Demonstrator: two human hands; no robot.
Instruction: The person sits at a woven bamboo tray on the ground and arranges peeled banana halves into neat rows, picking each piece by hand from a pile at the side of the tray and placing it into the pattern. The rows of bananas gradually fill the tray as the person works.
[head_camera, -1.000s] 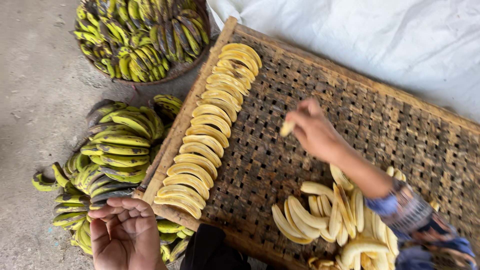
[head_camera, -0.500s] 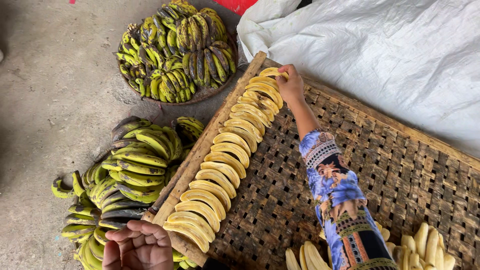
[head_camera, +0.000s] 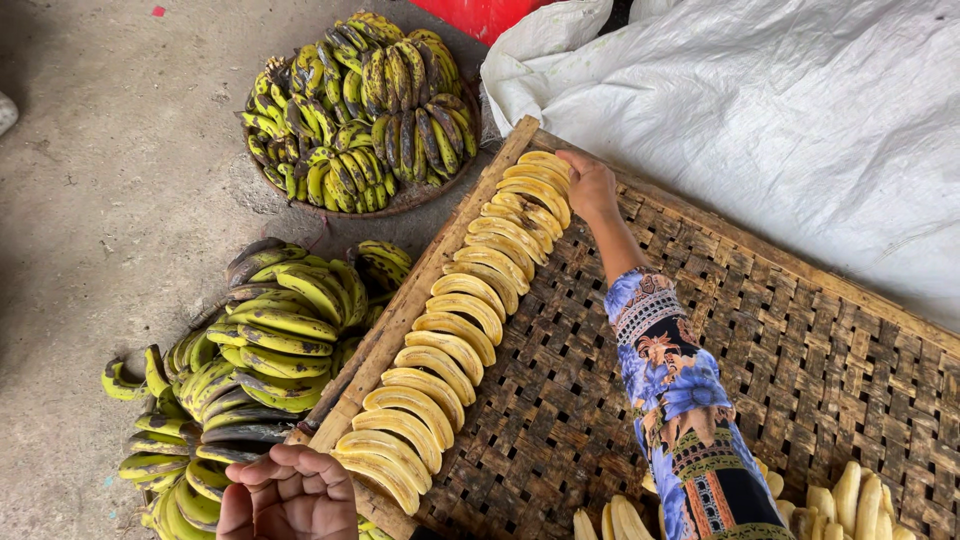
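- Right hand (head_camera: 590, 185) — reaches to the far end of the row of peeled bananas (head_camera: 455, 330), at the top corner of the woven bamboo tray (head_camera: 800, 360). Fingers curl down onto the last peeled banana (head_camera: 545, 165) of the row; whether they grip it or only press it cannot be told.
- Right forearm wears a blue patterned sleeve (head_camera: 685, 420) and lies across the tray.
- Left hand (head_camera: 290, 495) — sits at the lower edge of the view, near the tray's wooden frame (head_camera: 420, 285), fingers curled loosely inward; it holds nothing visible.
- Row of peeled bananas runs along the tray's left side, each overlapping the next.
- More peeled bananas (head_camera: 850, 505) lie heaped at the tray's near right corner.
- Unpeeled green-yellow bunches (head_camera: 260, 350) lie on the concrete floor just beside the tray.
- A round basket of spotted bananas (head_camera: 365, 105) stands farther off.
- White sacking (head_camera: 780, 120) lies beyond the tray.
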